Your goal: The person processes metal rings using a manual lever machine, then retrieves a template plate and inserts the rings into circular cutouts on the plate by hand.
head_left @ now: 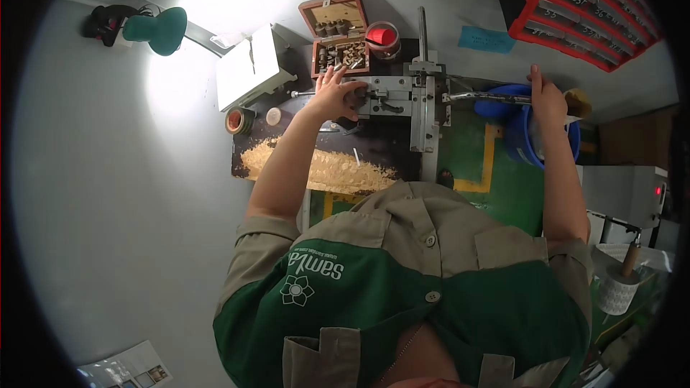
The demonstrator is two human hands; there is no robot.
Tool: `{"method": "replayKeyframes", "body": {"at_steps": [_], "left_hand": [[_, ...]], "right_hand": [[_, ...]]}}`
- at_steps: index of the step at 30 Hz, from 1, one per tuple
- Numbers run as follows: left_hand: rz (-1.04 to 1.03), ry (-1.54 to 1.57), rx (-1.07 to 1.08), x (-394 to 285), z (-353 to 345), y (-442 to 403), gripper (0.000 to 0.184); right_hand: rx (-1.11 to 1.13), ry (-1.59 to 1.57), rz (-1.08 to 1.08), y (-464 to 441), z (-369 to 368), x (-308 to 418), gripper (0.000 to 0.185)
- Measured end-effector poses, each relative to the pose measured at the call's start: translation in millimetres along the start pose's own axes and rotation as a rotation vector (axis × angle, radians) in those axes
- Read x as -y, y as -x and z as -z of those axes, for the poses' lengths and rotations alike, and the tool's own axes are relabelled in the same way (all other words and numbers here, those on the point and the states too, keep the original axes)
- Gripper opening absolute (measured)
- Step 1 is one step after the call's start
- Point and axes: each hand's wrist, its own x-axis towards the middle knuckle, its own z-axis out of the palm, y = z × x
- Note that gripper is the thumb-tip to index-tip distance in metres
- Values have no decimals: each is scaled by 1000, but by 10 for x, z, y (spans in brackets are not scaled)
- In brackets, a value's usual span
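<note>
A small metal bench machine point(388, 93) with a crossing slide point(424, 118) stands on the dark table. My left hand point(333, 96) is at its left end, thumb and index finger curved round a dark round knob point(357, 98), the other fingers raised. On the right, my right hand point(549, 106) is closed round the outer end of a long metal lever point(489, 97) that runs out from the machine; one finger points up. Just beyond my left hand is a wooden box point(316, 65) of small metal parts, its lid raised.
Yellowish shavings point(323, 167) cover the table's near edge. A tape roll point(239, 121), white case point(251, 68) and red-topped tub point(383, 37) stand around the machine. Blue buckets point(514, 133) are under my right arm. A green lamp point(157, 31) and red drawer rack point(575, 11) sit farther out.
</note>
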Motion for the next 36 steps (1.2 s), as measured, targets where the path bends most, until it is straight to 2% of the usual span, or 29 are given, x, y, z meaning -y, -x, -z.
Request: {"method": "replayKeyframes", "body": {"at_steps": [6, 8, 9, 11, 12, 15, 17, 19, 21, 22, 23, 24, 25, 27, 31, 34, 36], "left_hand": [[31, 19, -76, -15, -55, 19, 90], [26, 18, -93, -10, -61, 36, 89], [44, 21, -89, -13, -66, 42, 90], [64, 27, -92, -18, -83, 38, 90], [57, 35, -105, -22, -113, 59, 89], [67, 69, -158, -36, -122, 59, 86], [74, 79, -176, -57, -127, 70, 86], [94, 80, -151, -89, -100, 82, 86], [105, 81, -170, -89, -113, 66, 88], [107, 80, -183, -84, -155, 76, 89], [115, 49, -200, -99, -155, 78, 90], [123, 57, -185, -116, -139, 82, 90], [133, 66, -173, -134, -122, 87, 89], [137, 70, -169, -159, -101, 107, 89], [142, 64, -181, -113, -181, 110, 91], [141, 49, -133, -196, -51, 115, 91], [139, 41, -125, -173, -58, 123, 90]], "right_hand": [[-72, -55, 30, 84, 90, 150, 70], [-51, -7, -23, 53, -16, 59, 70], [6, 156, -94, 5, -57, 19, 71], [69, 154, -97, -28, -20, 16, 71], [30, 8, -34, -21, -21, -37, 71], [-126, -96, 8, 106, -68, -4, 68], [-91, 68, -63, 2, -114, -51, 67], [6, 8, -73, -28, -24, -33, 67], [-102, -101, -18, 90, -8, 46, 68], [-120, -54, -29, 85, -56, 21, 70], [14, 161, -142, -2, -41, 32, 70], [-12, 48, -89, 29, -29, 25, 71], [89, 47, -115, -2, 37, 29, 71], [-74, -89, -24, 58, -25, -8, 71], [38, 120, -83, -67, -82, -47, 72], [28, 32, -61, 15, 11, 4, 69], [-53, -65, 32, 71, 66, 78, 67]]}}
